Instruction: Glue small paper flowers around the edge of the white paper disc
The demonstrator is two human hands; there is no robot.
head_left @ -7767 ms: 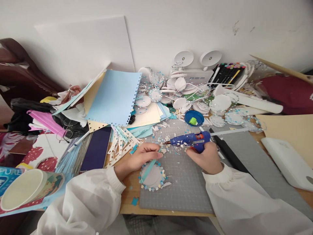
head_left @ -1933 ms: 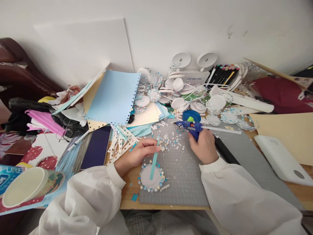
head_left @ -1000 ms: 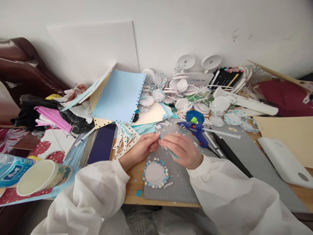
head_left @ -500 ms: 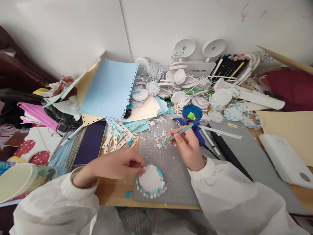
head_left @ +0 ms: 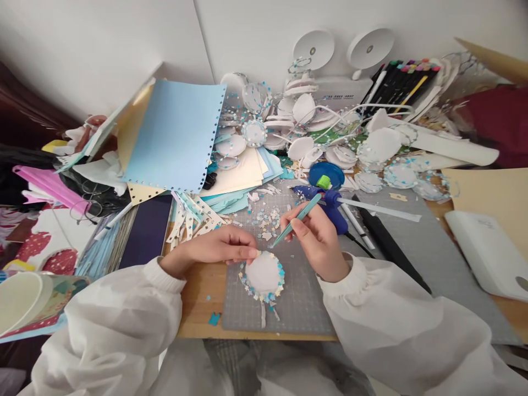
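A: ok what's on this thing, biggest stuff first?

B: Wooden tabletop point(head_left: 198, 322), super cluttered. A gray mat point(head_left: 301, 313) covers a good chunk of it, and a blue sheet point(head_left: 175, 135) with star holes along its edges sits at the back left.

A: And the hands?

B: Left hand point(head_left: 220, 245) has thumb and fingers pinched on the upper left rim of a paper disc. Right hand point(head_left: 319, 239) is closed around some tweezers, pen style. Just past it there's a blue glue gun point(head_left: 336, 214), pale stick poking out the back.

A: Where's the disc point(head_left: 264, 275) exactly?

B: Front part of the mat, star trim all round its edge. The tweezers point(head_left: 297, 219) slant down, tips just above its top rim. Loose paper stars point(head_left: 268, 220) are scattered right behind. Can't really tell if the tips hold one, too tiny.
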